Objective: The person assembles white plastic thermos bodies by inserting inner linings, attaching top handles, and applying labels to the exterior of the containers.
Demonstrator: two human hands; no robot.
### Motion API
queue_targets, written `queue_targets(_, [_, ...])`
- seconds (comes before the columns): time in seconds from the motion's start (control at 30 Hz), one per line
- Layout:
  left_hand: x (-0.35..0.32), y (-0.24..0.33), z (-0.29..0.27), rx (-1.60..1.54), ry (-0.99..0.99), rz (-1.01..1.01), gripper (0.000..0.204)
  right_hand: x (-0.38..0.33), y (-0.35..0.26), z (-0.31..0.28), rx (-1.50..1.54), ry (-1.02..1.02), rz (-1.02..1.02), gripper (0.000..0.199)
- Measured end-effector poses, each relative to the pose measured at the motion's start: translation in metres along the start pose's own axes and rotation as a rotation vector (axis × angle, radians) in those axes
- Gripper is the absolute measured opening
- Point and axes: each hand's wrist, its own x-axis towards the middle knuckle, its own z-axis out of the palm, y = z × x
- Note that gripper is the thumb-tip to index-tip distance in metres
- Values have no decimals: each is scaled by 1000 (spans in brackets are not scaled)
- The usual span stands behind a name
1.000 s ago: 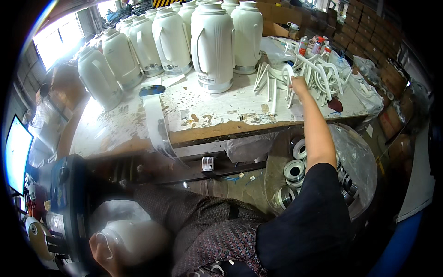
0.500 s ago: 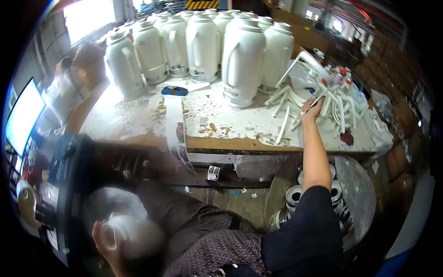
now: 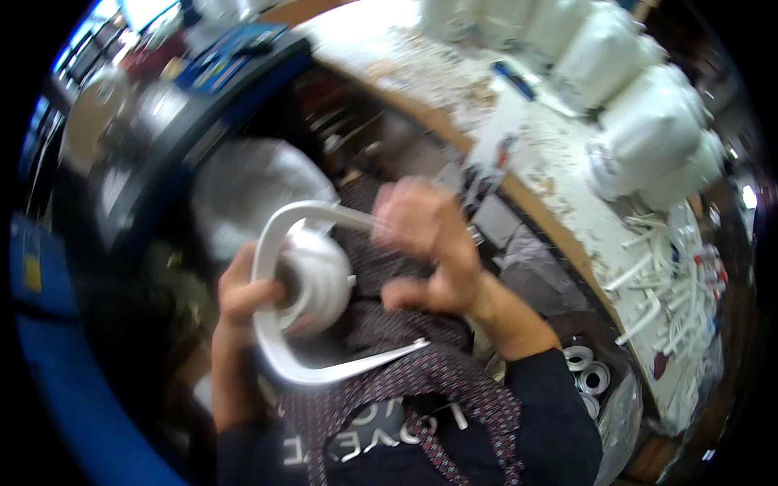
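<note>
Handle: a white plastic handle point(image 3: 279, 324), a bent loop, was held low over the person's lap, well short of the bench point(image 3: 519, 174). One end ran up into the right hand; the other end stuck out free toward the apron.

Cap: a white rounded plastic piece point(image 3: 318, 275) sat inside the loop of the handle, touching it, on the far side from the bench.

Left hand: the left hand point(image 3: 243, 296) gripped the rounded piece and the near side of the loop, its fingers point(image 3: 235, 271) curled around them.

Right hand: the right hand point(image 3: 429, 243) was a closed fist on the upper end of the handle, between the loop and the bench edge, its fingers pressed together around the strip.

Handling: I judged the handle light, stiff but springy, and smooth enough to slip. The ends looked like the thin parts, so the best hold seemed to be along the straight arm near an end, with the cap steadied from behind.

Apron: a dark patterned apron point(image 3: 421, 381) lay just under the handle.

Jugs: white plastic jugs point(image 3: 648, 121) stood in a row on the far side of the bench.

Spare handles: more white handles point(image 3: 656, 283) lay heaped at the bench's right end.

Rings: white rings point(image 3: 587, 368) lay below the bench, beside the right forearm.
</note>
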Motion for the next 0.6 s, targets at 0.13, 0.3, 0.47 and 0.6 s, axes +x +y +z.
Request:
queue_targets(0.13, [-19, 1, -16, -76, 173, 92, 62, 7, 29, 72, 742, -386, 711, 26])
queue_targets(0.3, [-38, 12, -22, 307, 367, -106, 65, 4, 31, 132, 1106, 298, 1141, 45])
queue_targets(0.47, [-51, 17, -22, 291, 327, -204, 41, 3, 15, 157, 1253, 200, 1186, 48])
queue_targets(0.6, [-57, 13, -24, 245, 324, -205, 44, 1, 7, 162, 1296, 169, 1272, 39])
